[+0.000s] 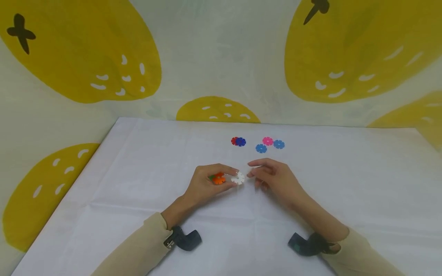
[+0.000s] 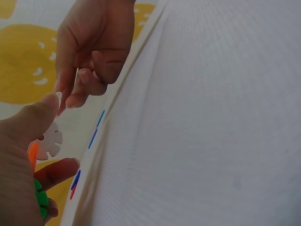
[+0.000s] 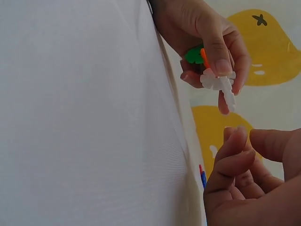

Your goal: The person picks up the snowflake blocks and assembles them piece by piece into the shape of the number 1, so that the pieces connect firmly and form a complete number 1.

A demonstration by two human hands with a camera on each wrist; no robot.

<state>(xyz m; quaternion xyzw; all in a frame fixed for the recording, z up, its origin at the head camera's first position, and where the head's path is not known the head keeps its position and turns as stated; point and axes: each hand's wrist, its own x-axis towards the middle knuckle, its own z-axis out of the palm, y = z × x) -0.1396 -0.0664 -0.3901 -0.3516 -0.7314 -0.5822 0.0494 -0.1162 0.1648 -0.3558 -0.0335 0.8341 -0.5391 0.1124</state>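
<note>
My left hand (image 1: 203,182) pinches a small joined chain of notched plastic discs between thumb and fingers. At its tip is a white disc (image 3: 228,96), set crosswise into another white disc (image 3: 210,81). Behind these, partly hidden by the hand, come an orange disc (image 1: 219,179) and a green disc (image 3: 194,55). Just right of the white end, my right hand (image 1: 277,179) hovers with fingers loosely bent and nothing between them. A small gap separates its fingertips (image 3: 237,136) from the white disc in the right wrist view.
Farther back on the white-covered table (image 1: 155,153) lie a red disc (image 1: 234,141) overlapped by a dark blue disc (image 1: 241,142). To their right are a pink disc (image 1: 267,141) and two light blue discs (image 1: 261,148). A patterned cloth (image 1: 221,57) rises behind the table.
</note>
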